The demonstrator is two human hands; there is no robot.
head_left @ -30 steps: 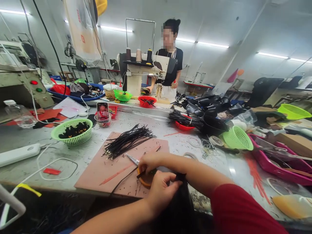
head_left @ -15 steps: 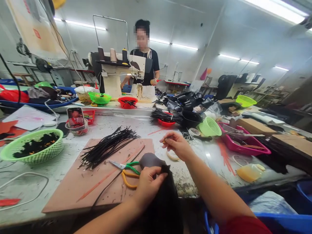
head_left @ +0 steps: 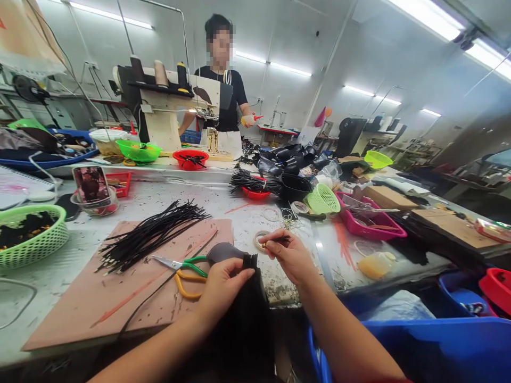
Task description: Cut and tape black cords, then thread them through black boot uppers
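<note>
My left hand (head_left: 225, 287) is closed, thumb against fingers, on a black leather piece (head_left: 255, 314) that hangs down over the table's front edge. A rounded dark flap (head_left: 225, 251) shows just beyond that hand; whether it belongs to the same piece I cannot tell. My right hand (head_left: 289, 258) is raised to the right of it, fingertips pinched on a small thing with a dark part and a gold-coloured glint, too small to name. Scissors (head_left: 187, 266) with green and yellow handles lie left of my left hand. Many black strips (head_left: 155, 234) are bunched behind them.
A pinkish board (head_left: 80, 308) lies under the scissors and strips. A tape roll (head_left: 261, 240) is beyond my right hand. Green baskets (head_left: 35, 239), a magenta tray (head_left: 369, 226) and a glue bottle (head_left: 377, 266) stand around. A co-worker (head_left: 223, 96) stands behind a sewing machine (head_left: 159, 111).
My head view has turned to the right. My right hand has come lower and nearer to the edge of the leather piece, still pinching. My left hand keeps its hold.
</note>
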